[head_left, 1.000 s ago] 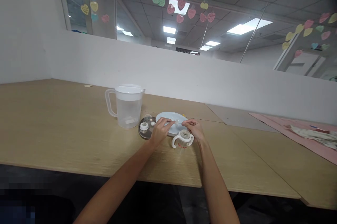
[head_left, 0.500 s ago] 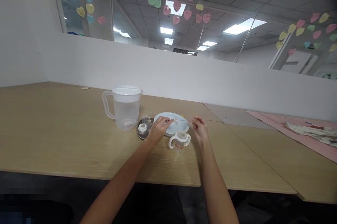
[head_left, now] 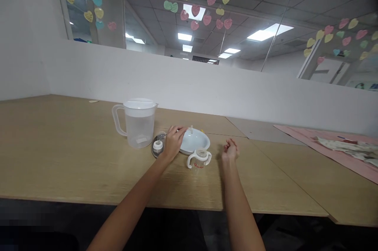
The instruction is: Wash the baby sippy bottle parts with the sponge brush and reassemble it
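My left hand (head_left: 173, 141) is pinched on a thin clear straw-like part (head_left: 189, 129) held over the near rim of a pale blue bowl (head_left: 198, 141). A clear handled baby bottle (head_left: 200, 158) with red lettering stands open-topped in front of the bowl. My right hand (head_left: 230, 150) hovers just right of the bottle with its fingers curled loosely and nothing visible in them. Left of the bowl a small dark round tray (head_left: 155, 149) carries a white ring and a clear cap.
A clear plastic jug (head_left: 136, 123) with a lid and some water stands left of the tray. A pink mat (head_left: 333, 146) with crumpled cloth lies at the far right. A white partition wall runs behind the wooden table (head_left: 73, 156).
My right hand let go of the thin part and drew back to the right of the bottle, fingers curling. My left hand kept the part and shifted left over the bowl's rim.
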`<state>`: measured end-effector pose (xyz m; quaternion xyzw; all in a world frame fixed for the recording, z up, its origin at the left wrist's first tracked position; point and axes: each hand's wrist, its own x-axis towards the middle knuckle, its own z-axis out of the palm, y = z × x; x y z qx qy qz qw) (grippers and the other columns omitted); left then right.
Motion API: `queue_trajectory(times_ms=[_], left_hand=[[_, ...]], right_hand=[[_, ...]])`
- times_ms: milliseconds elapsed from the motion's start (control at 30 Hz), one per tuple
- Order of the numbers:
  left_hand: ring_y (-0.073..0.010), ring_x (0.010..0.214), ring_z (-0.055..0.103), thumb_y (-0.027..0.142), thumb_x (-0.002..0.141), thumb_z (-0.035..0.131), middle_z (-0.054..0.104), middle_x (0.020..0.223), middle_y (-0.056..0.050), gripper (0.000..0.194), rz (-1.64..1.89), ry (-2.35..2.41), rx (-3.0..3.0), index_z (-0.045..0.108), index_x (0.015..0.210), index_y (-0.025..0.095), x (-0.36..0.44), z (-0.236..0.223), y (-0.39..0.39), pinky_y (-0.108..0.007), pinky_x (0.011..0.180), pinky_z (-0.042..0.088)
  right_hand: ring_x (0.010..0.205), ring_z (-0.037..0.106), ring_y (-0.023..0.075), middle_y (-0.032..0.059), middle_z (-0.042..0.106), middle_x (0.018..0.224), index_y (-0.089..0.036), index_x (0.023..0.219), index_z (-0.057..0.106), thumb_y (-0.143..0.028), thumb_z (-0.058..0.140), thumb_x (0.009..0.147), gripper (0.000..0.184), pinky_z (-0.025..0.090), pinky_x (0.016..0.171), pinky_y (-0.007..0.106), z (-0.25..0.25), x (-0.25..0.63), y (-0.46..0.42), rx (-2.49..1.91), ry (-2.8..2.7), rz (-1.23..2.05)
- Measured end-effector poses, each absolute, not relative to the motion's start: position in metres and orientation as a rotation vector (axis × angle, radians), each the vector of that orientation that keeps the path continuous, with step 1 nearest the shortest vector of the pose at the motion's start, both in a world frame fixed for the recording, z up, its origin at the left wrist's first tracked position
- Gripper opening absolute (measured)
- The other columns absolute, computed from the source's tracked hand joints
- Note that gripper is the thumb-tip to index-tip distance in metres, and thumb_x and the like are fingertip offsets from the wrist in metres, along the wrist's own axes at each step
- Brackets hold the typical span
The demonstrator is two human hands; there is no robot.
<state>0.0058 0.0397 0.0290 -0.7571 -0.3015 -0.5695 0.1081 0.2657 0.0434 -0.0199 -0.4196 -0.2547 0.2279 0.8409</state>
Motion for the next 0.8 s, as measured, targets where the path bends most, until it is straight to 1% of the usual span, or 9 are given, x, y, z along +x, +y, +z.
queue_trajectory(times_ms=[133,300,433,533,700,800], left_hand=[[-0.0162,0.091,0.057,0.020,0.092,0.044,0.066,0.099,-0.004,0.026,-1.715,-0.923,-2.343,0.065,0.109,0.023,0.009,0.036,0.048,-0.029,0.081,0.046],[-0.0182,0.093,0.057,0.016,0.089,0.049,0.068,0.100,-0.004,0.025,-1.588,-1.041,-2.420,0.068,0.103,0.023,0.006,0.028,0.053,-0.034,0.087,0.043],[-0.0205,0.094,0.056,0.013,0.084,0.054,0.070,0.098,-0.004,0.023,-1.310,-1.109,-2.527,0.071,0.096,0.024,-0.001,0.020,0.058,-0.037,0.088,0.040],[-0.0231,0.097,0.056,0.011,0.081,0.057,0.071,0.097,-0.005,0.024,-1.124,-1.155,-2.590,0.073,0.090,0.025,-0.004,0.019,0.059,-0.039,0.090,0.038],[-0.0248,0.099,0.058,0.009,0.080,0.054,0.072,0.099,-0.007,0.027,-1.028,-1.311,-2.649,0.074,0.089,0.023,-0.005,0.023,0.058,-0.037,0.090,0.038],[-0.0239,0.096,0.061,0.012,0.080,0.053,0.072,0.099,-0.008,0.026,-1.008,-1.407,-2.717,0.075,0.090,0.022,-0.006,0.024,0.060,-0.034,0.088,0.041]], right_hand=[[0.048,0.045,0.0082,-0.0049,0.052,0.056,-0.018,0.072,0.057,-0.026,0.061,0.067,0.011,0.034,0.043,0.020,-0.024,0.246,0.052,-1.023,-0.316,0.303],[0.054,0.050,0.0109,-0.0031,0.055,0.057,-0.016,0.068,0.061,-0.021,0.058,0.067,0.006,0.039,0.052,0.022,-0.024,0.234,0.054,-1.146,-0.285,0.196],[0.062,0.055,0.0134,-0.0012,0.058,0.061,-0.016,0.068,0.063,-0.020,0.058,0.066,0.007,0.044,0.062,0.023,-0.024,0.232,0.051,-1.198,-0.340,0.168],[0.065,0.056,0.0146,0.0006,0.061,0.064,-0.016,0.072,0.065,-0.023,0.055,0.069,0.013,0.044,0.065,0.024,-0.023,0.231,0.048,-1.259,-0.385,0.102],[0.063,0.055,0.0148,0.0017,0.061,0.064,-0.016,0.074,0.066,-0.024,0.049,0.072,0.019,0.044,0.064,0.024,-0.019,0.227,0.044,-1.351,-0.456,-0.014],[0.063,0.055,0.0148,0.0023,0.062,0.065,-0.015,0.075,0.067,-0.021,0.048,0.072,0.020,0.043,0.064,0.024,-0.017,0.223,0.042,-1.366,-0.506,-0.042]])
